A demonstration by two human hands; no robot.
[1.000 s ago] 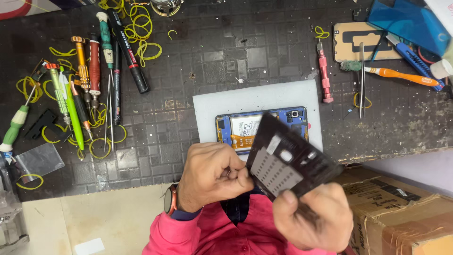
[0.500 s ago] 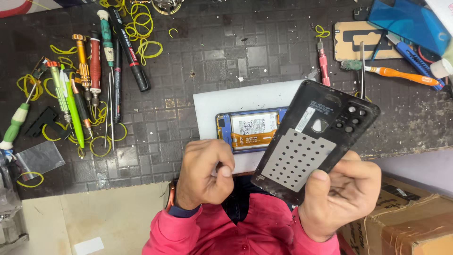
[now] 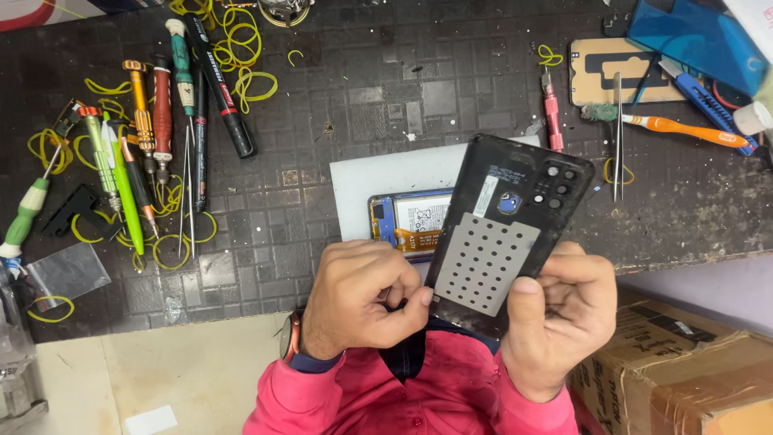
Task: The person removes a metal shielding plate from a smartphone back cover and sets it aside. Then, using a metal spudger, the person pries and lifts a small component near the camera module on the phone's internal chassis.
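A black phone back cover (image 3: 507,234) is held up with its inner side toward me, showing a grey perforated pad and camera holes. My right hand (image 3: 560,318) grips its lower right edge. My left hand (image 3: 362,298) pinches its lower left corner with thumb and fingers. Behind the cover, an opened blue phone (image 3: 407,221) lies on a white mat (image 3: 378,173), its battery and orange flex exposed.
Several screwdrivers (image 3: 153,137) and yellow rubber bands (image 3: 241,48) lie on the dark work mat at left. A red screwdriver (image 3: 552,117), tweezers (image 3: 617,133), an orange-handled brush (image 3: 684,129) and a blue cutter (image 3: 708,105) sit at right. A cardboard box (image 3: 692,362) stands lower right.
The back cover has been turned from a flat, tilted pose to upright, inner side facing me. My right hand shifted right and up with it; my left hand moved to its lower corner.
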